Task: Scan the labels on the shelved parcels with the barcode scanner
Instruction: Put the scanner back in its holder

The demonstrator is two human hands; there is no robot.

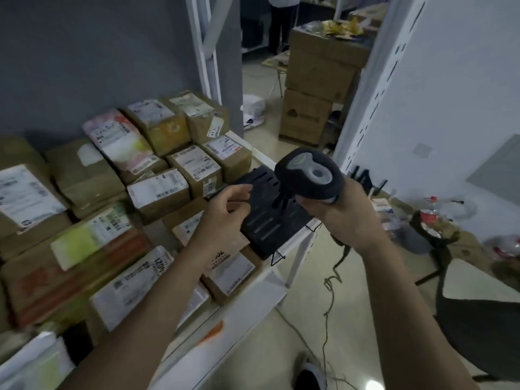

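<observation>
My right hand (349, 218) grips the handle of a black barcode scanner (309, 173), whose grey-topped head points left towards the shelf. My left hand (225, 212) holds the near-left edge of a black slotted panel (267, 218) that stands at the shelf's right end, fingers curled on it. Brown cardboard parcels (180, 190) with white printed labels (157, 190) lie packed on the white shelf (253, 294), label side up. A curly black cable (332, 282) hangs from the scanner to the floor.
Stacked brown cartons (315, 88) stand in the aisle beyond the shelf. A white perforated upright (374, 88) rises on the right. A black chair (472, 319) and floor clutter sit at right. A person's legs (281, 21) show at the far back.
</observation>
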